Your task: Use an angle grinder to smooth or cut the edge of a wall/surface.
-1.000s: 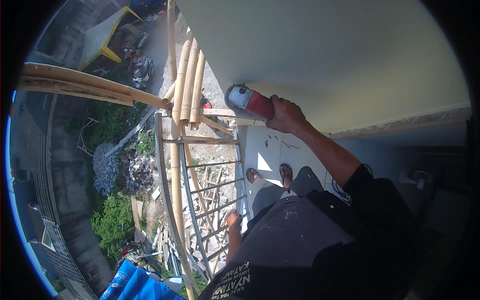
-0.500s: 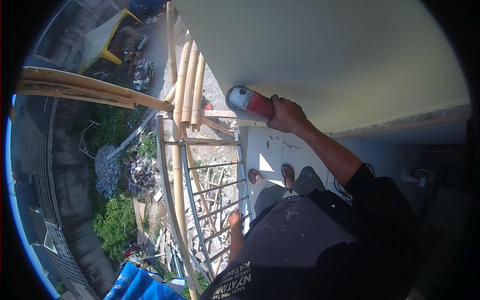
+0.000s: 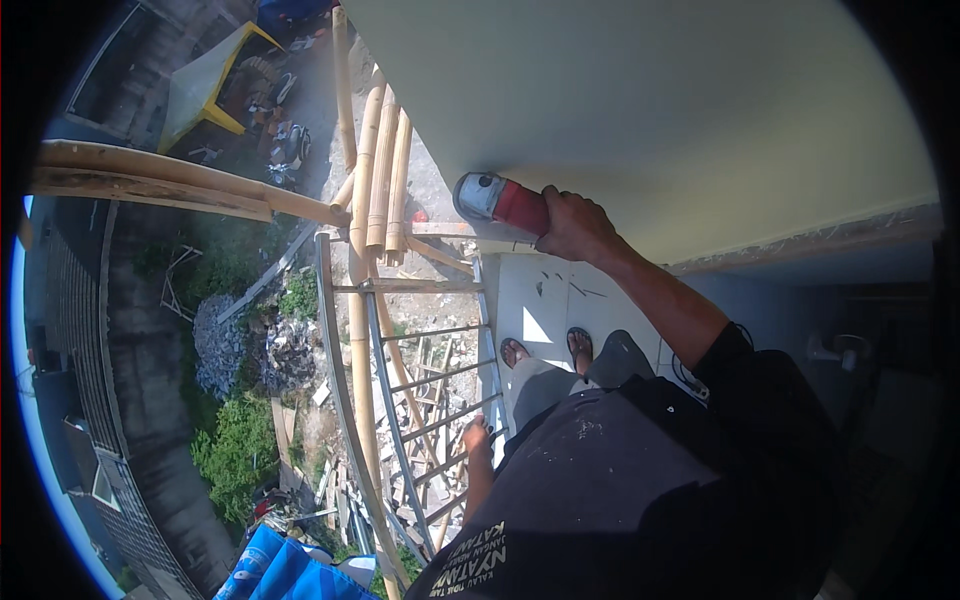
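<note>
Fingers of the right hand are clamped round a red angle grinder, its head pressed against the pale wall. Left hand fingers are closed on the metal railing below.

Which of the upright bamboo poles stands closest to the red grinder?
The rightmost pole of the bundle: it stands next to the grinder in the right hand; the others lie further left.
</note>
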Tool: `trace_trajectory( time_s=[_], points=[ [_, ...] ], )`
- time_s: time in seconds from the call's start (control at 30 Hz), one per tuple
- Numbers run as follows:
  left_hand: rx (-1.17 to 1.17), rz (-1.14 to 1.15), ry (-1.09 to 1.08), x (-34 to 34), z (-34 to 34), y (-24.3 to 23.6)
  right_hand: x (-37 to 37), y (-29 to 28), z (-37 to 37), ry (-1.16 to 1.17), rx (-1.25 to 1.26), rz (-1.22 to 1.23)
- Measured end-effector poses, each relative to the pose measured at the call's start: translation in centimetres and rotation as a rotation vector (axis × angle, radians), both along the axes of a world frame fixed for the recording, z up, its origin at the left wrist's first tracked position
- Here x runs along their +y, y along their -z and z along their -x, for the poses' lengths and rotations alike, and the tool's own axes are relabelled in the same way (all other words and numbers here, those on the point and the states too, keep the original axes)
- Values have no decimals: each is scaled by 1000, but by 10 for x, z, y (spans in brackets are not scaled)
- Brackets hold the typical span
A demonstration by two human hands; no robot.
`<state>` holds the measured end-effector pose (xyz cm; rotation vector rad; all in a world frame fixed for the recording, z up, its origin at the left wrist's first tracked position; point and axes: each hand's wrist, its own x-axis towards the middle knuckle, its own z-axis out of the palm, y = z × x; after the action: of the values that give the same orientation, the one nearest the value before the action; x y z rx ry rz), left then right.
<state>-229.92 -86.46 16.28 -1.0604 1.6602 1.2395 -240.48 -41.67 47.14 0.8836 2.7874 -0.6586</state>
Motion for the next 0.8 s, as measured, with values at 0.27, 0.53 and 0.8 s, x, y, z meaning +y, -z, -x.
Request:
trace_trajectory(
  time_s=[0.27,0.53,0.8],
  points=[
    [55,-29,0,-15,-5,2,-13,-4,-2,-30,36,21],
    [-15,-6,96,8,-2,-10,-30,29,-56,14,-83,135],
    [106,-110,82,34,-25,-36,-34,70,-91,-31,-153,236]
  ],
)
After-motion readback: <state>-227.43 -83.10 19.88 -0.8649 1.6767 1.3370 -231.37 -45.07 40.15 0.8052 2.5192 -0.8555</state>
